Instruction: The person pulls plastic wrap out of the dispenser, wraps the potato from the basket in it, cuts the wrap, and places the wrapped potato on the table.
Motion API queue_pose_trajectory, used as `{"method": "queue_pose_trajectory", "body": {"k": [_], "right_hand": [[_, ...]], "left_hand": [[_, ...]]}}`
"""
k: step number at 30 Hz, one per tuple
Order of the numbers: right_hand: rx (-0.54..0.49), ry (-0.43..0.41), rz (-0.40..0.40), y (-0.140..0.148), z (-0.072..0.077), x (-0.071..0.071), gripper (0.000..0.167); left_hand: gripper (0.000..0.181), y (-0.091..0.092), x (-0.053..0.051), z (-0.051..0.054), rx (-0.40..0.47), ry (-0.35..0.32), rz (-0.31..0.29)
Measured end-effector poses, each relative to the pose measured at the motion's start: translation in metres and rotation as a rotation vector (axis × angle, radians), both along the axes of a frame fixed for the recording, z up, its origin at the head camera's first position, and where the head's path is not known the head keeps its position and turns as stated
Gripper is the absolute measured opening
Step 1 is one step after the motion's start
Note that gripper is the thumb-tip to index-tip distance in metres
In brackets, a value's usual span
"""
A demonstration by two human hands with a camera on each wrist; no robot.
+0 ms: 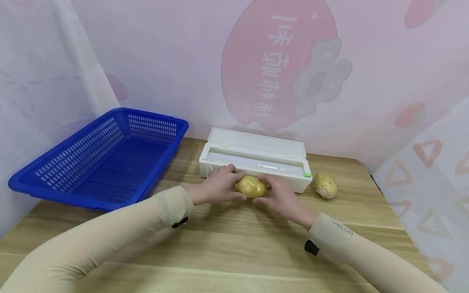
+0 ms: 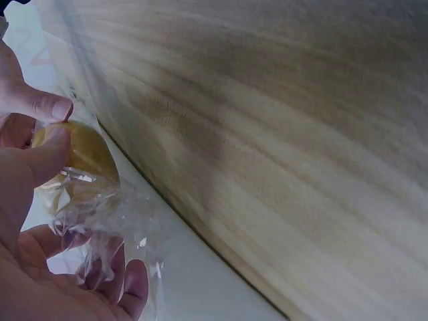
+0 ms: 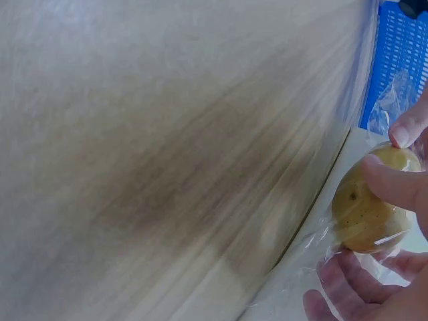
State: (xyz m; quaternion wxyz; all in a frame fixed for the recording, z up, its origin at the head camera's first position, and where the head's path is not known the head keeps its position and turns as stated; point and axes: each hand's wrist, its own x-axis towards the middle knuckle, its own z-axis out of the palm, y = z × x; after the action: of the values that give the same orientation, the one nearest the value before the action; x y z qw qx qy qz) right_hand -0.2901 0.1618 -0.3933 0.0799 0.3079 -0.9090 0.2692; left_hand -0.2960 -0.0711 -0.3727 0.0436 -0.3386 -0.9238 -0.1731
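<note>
Potato (image 1: 250, 186), one: oval, yellow, smooth, one dark speck and some fine dots on its skin, clear film (image 2: 100, 200) drawn shiny over it and crumpled loose at both ends; located between my two hands. My left hand (image 1: 221, 185), one: thumb and fingers narrowed on the potato's left end. My right hand (image 1: 282, 197), one: likewise gripping the right end. White box (image 1: 256, 142), one: lid raised, just beyond my hands. Second potato (image 1: 325, 185), one: film-wrapped, right of my right hand. Blue basket (image 1: 128, 167), one: left of my left hand.
</note>
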Motion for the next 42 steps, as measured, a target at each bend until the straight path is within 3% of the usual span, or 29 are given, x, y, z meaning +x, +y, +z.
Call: {"method": "queue_pose_trajectory", "body": {"k": [8, 16, 28, 42], "right_hand": [[-0.129, -0.135, -0.028, 0.002, -0.001, -0.003, 0.063], [-0.198, -0.161, 0.002, 0.004, 0.003, -0.005, 0.055], [-0.186, -0.197, 0.035, 0.007, 0.004, -0.008, 0.048], [-0.114, -0.203, 0.048, 0.011, 0.005, -0.013, 0.038]], "left_hand": [[0.052, -0.002, 0.000, -0.001, 0.157, -0.057, 0.080], [0.027, 0.000, -0.002, 0.000, 0.208, -0.061, 0.037], [0.034, 0.003, -0.003, -0.006, 0.270, -0.105, 0.028], [0.024, 0.006, -0.007, -0.008, 0.258, -0.174, 0.047]]}}
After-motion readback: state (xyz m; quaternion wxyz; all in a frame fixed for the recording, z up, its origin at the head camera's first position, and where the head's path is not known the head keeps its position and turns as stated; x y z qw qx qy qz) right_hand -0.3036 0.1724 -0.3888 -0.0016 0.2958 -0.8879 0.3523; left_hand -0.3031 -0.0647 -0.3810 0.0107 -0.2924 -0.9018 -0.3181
